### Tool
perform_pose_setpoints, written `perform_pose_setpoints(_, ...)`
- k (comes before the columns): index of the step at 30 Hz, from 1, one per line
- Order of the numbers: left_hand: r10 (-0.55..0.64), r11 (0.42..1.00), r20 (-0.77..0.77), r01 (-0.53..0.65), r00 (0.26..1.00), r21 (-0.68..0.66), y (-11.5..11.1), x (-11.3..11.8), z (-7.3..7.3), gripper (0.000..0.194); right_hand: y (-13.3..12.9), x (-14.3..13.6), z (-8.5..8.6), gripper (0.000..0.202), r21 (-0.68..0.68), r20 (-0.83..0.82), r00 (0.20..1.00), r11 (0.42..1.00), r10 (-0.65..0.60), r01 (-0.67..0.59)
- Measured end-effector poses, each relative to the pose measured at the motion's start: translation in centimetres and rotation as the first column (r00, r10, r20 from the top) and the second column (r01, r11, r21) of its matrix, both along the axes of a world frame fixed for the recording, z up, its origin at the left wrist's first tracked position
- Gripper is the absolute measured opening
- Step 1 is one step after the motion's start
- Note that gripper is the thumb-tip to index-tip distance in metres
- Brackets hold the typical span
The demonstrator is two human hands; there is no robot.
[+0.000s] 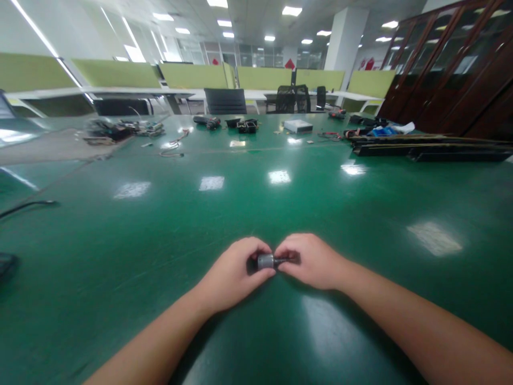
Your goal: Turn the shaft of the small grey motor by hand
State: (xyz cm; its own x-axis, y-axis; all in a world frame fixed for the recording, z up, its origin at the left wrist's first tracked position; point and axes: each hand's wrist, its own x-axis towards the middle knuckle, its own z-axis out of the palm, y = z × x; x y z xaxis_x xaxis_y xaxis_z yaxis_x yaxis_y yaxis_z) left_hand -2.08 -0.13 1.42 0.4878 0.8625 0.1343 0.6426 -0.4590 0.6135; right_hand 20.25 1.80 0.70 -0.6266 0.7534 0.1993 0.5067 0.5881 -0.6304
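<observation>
A small grey metal cylinder (265,261) lies sideways between my hands, low over the glossy green table (180,203). My left hand (238,270) curls around it, with thumb and fingers closed at its sides. From the cylinder's right end runs a thin dark ridged shaft (282,260). Around that shaft my right hand (310,260) is closed, thumb below and fingers above. The fingertips of both hands nearly meet at the joint. The shaft's far end is partly hidden in my right hand, and its exact kind is too blurred to tell.
Tangled electronic parts (116,130) lie at the back left, with black devices (246,126) and a pale box (297,126) along the far edge. Long black strips (425,147) are stacked at the back right. A black cable (30,204) reaches in from the left.
</observation>
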Motion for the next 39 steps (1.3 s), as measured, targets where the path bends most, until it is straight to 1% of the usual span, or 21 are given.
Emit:
perform_pose_setpoints(2,0.005,1.0,0.0,-0.005,1.0,-0.003,0.01,0.01,-0.04,0.021,-0.01,-0.02,0.13,0.011,0.026,0.015,1.0,1.0,0.009,-0.009)
perform_pose_setpoints(7,0.019,1.0,-0.018,-0.02,1.0,-0.012,0.01,0.04,-0.14,0.02,-0.08,0.03,0.18,0.013,0.061,0.04,0.998,0.997,-0.045,0.043)
perform_pose_setpoints(11,0.018,1.0,-0.022,-0.019,1.0,-0.006,0.03,0.01,-0.27,0.021,-0.02,0.0,-0.04,0.01,0.056,0.025,1.0,0.998,-0.011,0.01)
perform_pose_setpoints(18,0.002,1.0,-0.01,-0.002,1.0,-0.004,0.07,-0.02,-0.33,0.02,0.04,0.05,-0.03,0.009,0.063,0.048,0.999,0.998,0.024,-0.027)
perform_pose_setpoints(39,0.004,1.0,-0.014,-0.004,1.0,0.0,0.13,0.09,-0.23,0.019,0.17,0.24,-0.18,0.011,0.093,0.057,0.997,0.994,0.048,-0.053)
